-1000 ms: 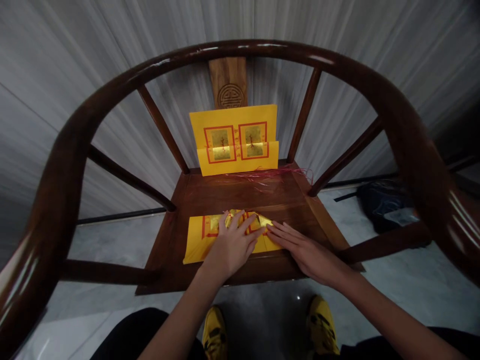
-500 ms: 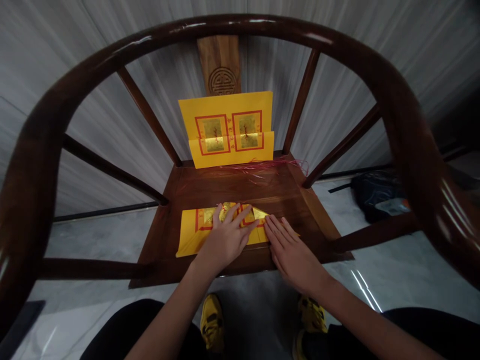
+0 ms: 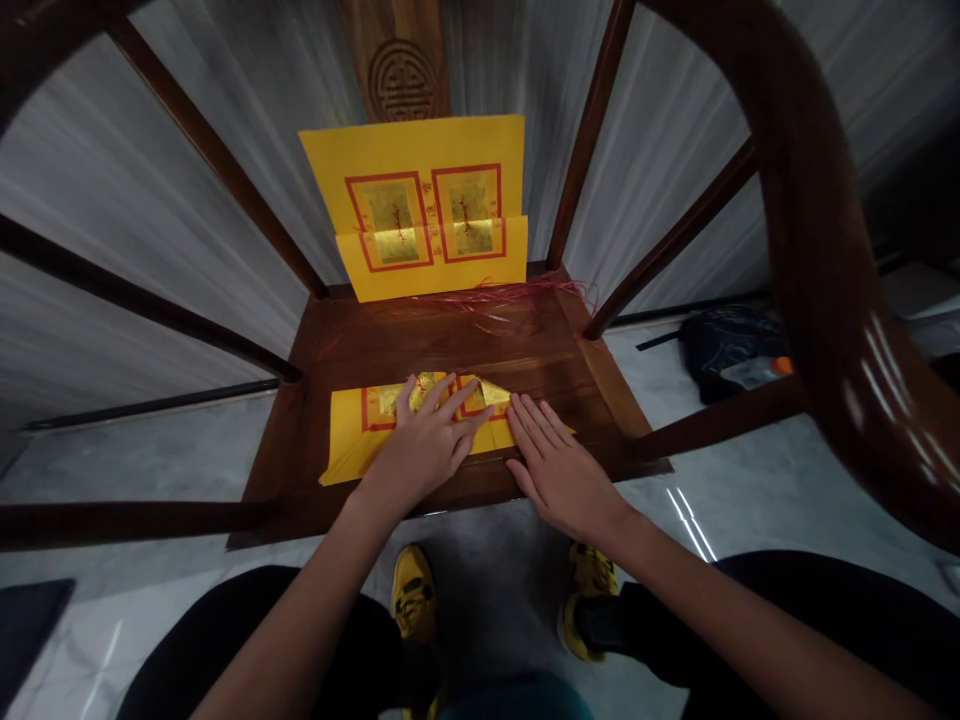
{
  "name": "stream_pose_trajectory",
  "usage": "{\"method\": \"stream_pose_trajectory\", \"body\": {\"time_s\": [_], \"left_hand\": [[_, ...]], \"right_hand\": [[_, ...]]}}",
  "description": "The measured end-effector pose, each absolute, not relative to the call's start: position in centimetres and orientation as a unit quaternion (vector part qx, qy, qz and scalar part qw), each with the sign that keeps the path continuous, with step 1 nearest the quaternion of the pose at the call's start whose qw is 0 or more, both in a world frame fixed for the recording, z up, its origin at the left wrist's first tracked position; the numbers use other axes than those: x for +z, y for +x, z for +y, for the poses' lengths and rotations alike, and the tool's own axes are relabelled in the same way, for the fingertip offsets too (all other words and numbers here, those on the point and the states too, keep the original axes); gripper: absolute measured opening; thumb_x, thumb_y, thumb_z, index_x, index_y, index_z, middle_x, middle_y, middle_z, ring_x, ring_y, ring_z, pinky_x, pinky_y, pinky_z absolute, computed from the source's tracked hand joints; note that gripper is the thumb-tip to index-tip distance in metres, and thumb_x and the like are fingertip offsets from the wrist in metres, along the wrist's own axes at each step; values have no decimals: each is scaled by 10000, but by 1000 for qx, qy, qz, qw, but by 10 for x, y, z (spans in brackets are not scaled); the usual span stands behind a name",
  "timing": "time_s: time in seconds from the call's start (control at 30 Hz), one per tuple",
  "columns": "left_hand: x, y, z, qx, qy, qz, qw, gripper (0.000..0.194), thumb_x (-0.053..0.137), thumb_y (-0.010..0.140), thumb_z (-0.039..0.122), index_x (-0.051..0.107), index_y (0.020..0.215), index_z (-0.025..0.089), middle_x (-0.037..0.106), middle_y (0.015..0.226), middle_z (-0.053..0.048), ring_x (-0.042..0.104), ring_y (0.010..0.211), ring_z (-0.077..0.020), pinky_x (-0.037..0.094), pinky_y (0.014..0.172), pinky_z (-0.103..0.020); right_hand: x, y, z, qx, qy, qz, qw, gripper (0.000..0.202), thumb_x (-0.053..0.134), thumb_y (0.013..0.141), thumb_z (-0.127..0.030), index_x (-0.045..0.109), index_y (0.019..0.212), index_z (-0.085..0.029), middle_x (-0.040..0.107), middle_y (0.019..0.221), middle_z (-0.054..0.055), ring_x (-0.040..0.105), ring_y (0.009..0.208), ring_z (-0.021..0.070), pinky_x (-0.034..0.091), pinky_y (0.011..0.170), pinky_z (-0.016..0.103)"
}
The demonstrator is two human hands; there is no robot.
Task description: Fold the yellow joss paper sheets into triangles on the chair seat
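A yellow paper sheet (image 3: 346, 425) with red borders and gold foil lies folded near the front of the wooden chair seat (image 3: 420, 340). My left hand (image 3: 427, 440) presses on its middle with spread fingers. Flat on the right part, by a slanting folded edge, rests my right hand (image 3: 559, 465), its fingers straight and side by side, the thumb a little apart. They cover part of the print. Behind, a second yellow sheet (image 3: 431, 150) with two red-framed gold squares leans upright against the chair back, creased across its width.
Loose pink-red strings (image 3: 517, 295) lie along the back of the seat. The chair's dark curved armrest (image 3: 825, 250) and several spindles surround it. A dark backpack (image 3: 720, 345) is on the floor at right. Yellow shoes (image 3: 414, 595) stand below the seat's front edge.
The camera view has shifted, so the chair and papers appear further left and higher. Both hands stay on the folded sheet in nearly the same places.
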State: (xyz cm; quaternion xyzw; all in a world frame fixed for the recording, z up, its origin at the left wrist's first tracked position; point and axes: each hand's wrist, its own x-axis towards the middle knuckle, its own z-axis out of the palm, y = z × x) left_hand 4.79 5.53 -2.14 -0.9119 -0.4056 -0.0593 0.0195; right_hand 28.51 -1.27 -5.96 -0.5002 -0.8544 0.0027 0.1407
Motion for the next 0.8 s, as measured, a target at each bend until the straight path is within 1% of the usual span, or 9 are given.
{"method": "stream_pose_trajectory", "body": {"time_s": [0.13, 0.2, 0.27, 0.37, 0.47, 0.57, 0.8], "left_hand": [[-20, 47, 56, -56, -913, -403, 16, 480, 520, 1141, 282, 608, 1579, 458, 489, 1743, -9, 436, 1614, -396, 165, 1315, -779], [-20, 46, 57, -56, -913, -403, 12, 479, 519, 1140, 280, 617, 1568, 471, 491, 1743, -5, 431, 1618, -390, 147, 1321, -770], [-20, 46, 58, -58, -913, -404, 6, 477, 515, 1140, 278, 625, 1558, 481, 494, 1741, 3, 420, 1626, -385, 131, 1325, -764], [-20, 46, 60, -60, -912, -406, -8, 472, 513, 1138, 278, 641, 1540, 487, 509, 1732, 5, 417, 1627, -383, 112, 1326, -765], [-21, 46, 62, -63, -911, -407, -17, 454, 512, 1137, 293, 662, 1523, 479, 531, 1717, -3, 419, 1623, -386, 107, 1325, -770], [-21, 46, 62, -73, -910, -409, -19, 448, 521, 1130, 295, 675, 1515, 466, 547, 1704, -13, 419, 1622, -383, 105, 1330, -769], [-23, 45, 63, -78, -910, -406, -25, 444, 514, 1137, 290, 671, 1523, 442, 559, 1694, -23, 414, 1626, -382, 141, 1316, -775]], "right_hand": [[-53, 285, -11, 28, -509, -850, 129, 679, 425, 1150, -338, 322, 1711, 31, 279, 1800, 240, 234, 1714, 322, 256, 1412, 540], [-48, 285, -10, 44, -516, -847, 119, 671, 404, 1159, -356, 345, 1699, 38, 285, 1799, 242, 258, 1709, 308, 258, 1412, 517], [-45, 283, -10, 56, -527, -840, 116, 672, 386, 1164, -364, 336, 1704, 32, 284, 1802, 238, 263, 1708, 297, 246, 1414, 510], [-45, 278, -13, 61, -547, -826, 125, 671, 376, 1161, -349, 314, 1719, 18, 246, 1814, 231, 228, 1718, 299, 222, 1420, 528], [-47, 273, -19, 56, -582, -802, 121, 707, 382, 1161, -379, 300, 1711, 58, 209, 1809, 263, 224, 1716, 337, 240, 1413, 540], [-46, 270, -27, 51, -613, -781, 110, 758, 402, 1160, -436, 304, 1698, 88, 213, 1796, 293, 226, 1709, 372, 255, 1404, 550], [-45, 263, -43, 48, -647, -755, 91, 796, 405, 1156, -435, 254, 1697, 129, 190, 1784, 335, 246, 1695, 432, 280, 1385, 596]]}}
